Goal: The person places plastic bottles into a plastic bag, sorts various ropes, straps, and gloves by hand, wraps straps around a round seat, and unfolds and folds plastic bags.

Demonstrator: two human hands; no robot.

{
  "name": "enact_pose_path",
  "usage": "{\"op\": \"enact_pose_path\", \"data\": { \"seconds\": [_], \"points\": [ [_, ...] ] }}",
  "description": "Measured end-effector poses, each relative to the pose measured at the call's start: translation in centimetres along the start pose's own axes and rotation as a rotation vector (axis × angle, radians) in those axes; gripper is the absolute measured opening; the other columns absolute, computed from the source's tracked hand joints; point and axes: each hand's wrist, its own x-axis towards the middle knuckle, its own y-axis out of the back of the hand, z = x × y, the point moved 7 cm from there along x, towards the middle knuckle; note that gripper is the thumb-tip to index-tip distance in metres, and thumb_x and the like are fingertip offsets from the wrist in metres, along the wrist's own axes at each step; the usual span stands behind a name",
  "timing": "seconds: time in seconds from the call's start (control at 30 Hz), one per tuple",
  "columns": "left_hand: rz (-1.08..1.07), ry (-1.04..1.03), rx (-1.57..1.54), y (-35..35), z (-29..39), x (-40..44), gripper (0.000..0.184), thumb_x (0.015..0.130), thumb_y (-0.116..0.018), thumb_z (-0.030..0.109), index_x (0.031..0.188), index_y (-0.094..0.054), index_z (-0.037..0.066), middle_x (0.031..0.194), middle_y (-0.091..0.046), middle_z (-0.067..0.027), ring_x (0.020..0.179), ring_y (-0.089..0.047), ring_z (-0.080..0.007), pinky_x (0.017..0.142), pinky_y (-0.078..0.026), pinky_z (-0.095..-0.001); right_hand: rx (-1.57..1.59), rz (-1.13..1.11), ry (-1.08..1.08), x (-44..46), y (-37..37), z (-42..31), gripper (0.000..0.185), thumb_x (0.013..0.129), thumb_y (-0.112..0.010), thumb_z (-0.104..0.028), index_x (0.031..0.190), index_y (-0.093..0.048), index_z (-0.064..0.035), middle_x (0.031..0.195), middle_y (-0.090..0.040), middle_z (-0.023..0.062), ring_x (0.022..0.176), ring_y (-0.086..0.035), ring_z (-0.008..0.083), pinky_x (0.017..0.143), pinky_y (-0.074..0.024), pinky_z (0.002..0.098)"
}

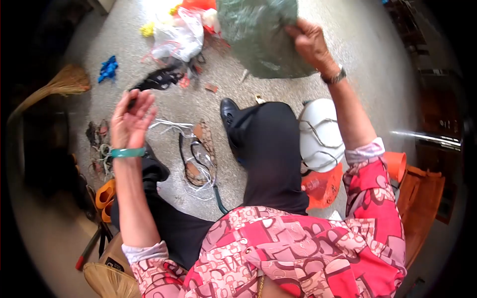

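Observation:
My right hand (pixel 309 43) is closed on the edge of a large dark green plastic bag (pixel 266 42), which hangs spread out above the floor at the top of the view. My left hand (pixel 133 119), with a green bangle at the wrist, is raised over the floor at the left. Its palm shows and its fingers are slightly curled and apart. Just beyond its fingertips lies a black cloth strip with light spots (pixel 161 78); whether they touch I cannot tell. Past it lie a clear white plastic bag (pixel 181 37) and red and yellow plastic pieces.
Between the feet lies a patterned strap (pixel 206 141) tangled with white string (pixel 196 186). A white lid-like object with cord (pixel 322 134) and an orange-red bag (pixel 324 186) are at the right. A straw broom (pixel 67 82) and blue scrap (pixel 108 68) lie left.

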Motion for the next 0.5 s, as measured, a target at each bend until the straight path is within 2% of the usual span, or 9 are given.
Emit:
{"op": "enact_pose_path", "data": {
  "seconds": [0.1,0.13,0.17,0.27,0.33,0.37,0.4,0.47,0.5],
  "points": [
    [-0.072,-0.001,0.096,-2.4,-1.7,-0.4,0.065,0.072,-0.058,0.059,0.1,-0.049,0.002,0.109,-0.052,-0.0217,0.105,-0.051,-0.0311,0.082,-0.045,-0.0553,-0.426,-0.035,0.486,-1.7,-4.7,-8.9,0.013,0.062,-0.052,-0.002,0.074,-0.054,-0.0059,0.073,-0.055,0.0104,0.077,-0.056,0.0243,0.072,-0.0438,0.0339],
    [-0.126,0.024,0.09,-3.2,-2.3,-0.6,0.067,0.065,-0.061,0.063,0.097,-0.051,0.006,0.099,-0.056,-0.016,0.096,-0.056,-0.0284,0.071,-0.053,-0.0482,-0.517,0.008,0.63,-2.9,-6.8,-11.2,0.011,0.059,-0.052,-0.003,0.069,-0.05,-0.0072,0.073,-0.052,0.0087,0.078,-0.054,0.026,0.074,-0.0419,0.0355],
    [-0.138,0.042,0.077,-2.1,-3.6,0.0,0.068,0.064,-0.06,0.065,0.097,-0.05,0.006,0.096,-0.056,-0.0144,0.095,-0.057,-0.0282,0.069,-0.053,-0.0516,-0.514,-0.035,0.68,-4.4,-9.6,-12.8,0.01,0.061,-0.053,-0.007,0.071,-0.051,-0.008,0.078,-0.053,0.0078,0.084,-0.052,0.0242,0.078,-0.0399,0.0362],
    [-0.189,0.051,-0.134,-4.6,-3.9,-1.2,0.048,0.079,-0.059,0.043,0.104,-0.05,0.003,0.099,-0.058,-0.0124,0.09,-0.058,-0.0227,0.078,-0.05,-0.0415,-0.465,-0.314,0.688,-7.6,-15.4,-16.9,0.02,0.066,-0.053,-0.009,0.084,-0.057,-0.004,0.092,-0.055,0.0081,0.099,-0.05,0.0225,0.086,-0.0368,0.038],
    [-0.1,-0.026,-0.11,-1.6,-4.2,0.7,0.03,0.084,-0.055,0.021,0.105,-0.051,0.001,0.099,-0.059,-0.0126,0.088,-0.059,-0.0214,0.08,-0.049,-0.0356,-0.416,-0.368,0.705,-8.8,-17.8,-17.5,0.023,0.066,-0.053,-0.01,0.087,-0.056,-0.0022,0.095,-0.054,0.0087,0.101,-0.049,0.0223,0.088,-0.0356,0.0379],
    [-0.031,0.063,-0.193,0.2,-4.9,1.7,0.022,0.083,-0.051,0.009,0.102,-0.054,-0.001,0.095,-0.06,-0.0132,0.085,-0.06,-0.023,0.077,-0.05,-0.0367,-0.385,-0.415,0.682,-8.8,-18.4,-17.5,0.024,0.065,-0.054,-0.009,0.088,-0.056,-0.0012,0.096,-0.054,0.0096,0.102,-0.049,0.0228,0.088,-0.0361,0.0372],
    [0.002,0.039,-0.176,2.2,-5.1,2.4,0.023,0.082,-0.053,0.008,0.102,-0.053,-0.003,0.095,-0.06,-0.0133,0.083,-0.06,-0.0231,0.076,-0.05,-0.0365,-0.327,-0.576,0.586,-8.8,-19.4,-16.6,0.029,0.066,-0.057,-0.011,0.093,-0.056,0.0005,0.099,-0.054,0.0115,0.102,-0.049,0.026,0.088,-0.038,0.039],
    [0.023,-0.013,-0.111,2.9,-4.5,2.0,0.023,0.082,-0.053,0.006,0.102,-0.053,-0.004,0.095,-0.06,-0.0133,0.081,-0.061,-0.0232,0.076,-0.05,-0.0358,0.014,-0.664,0.359,-8.3,-19.1,-15.0,0.035,0.069,-0.061,-0.016,0.098,-0.055,0.0024,0.1,-0.055,0.0141,0.099,-0.051,0.0284,0.087,-0.04,0.0393],
    [0.041,-0.102,-0.075,2.6,-3.9,1.4,0.026,0.08,-0.053,0.002,0.106,-0.051,-0.004,0.096,-0.06,-0.0126,0.083,-0.06,-0.0231,0.076,-0.05,-0.0349,0.182,-0.646,0.282,-7.4,-18.4,-14.7,0.039,0.073,-0.063,-0.023,0.101,-0.054,0.004,0.098,-0.057,0.0137,0.095,-0.054,0.0255,0.085,-0.042,0.0376]
  ]
}}
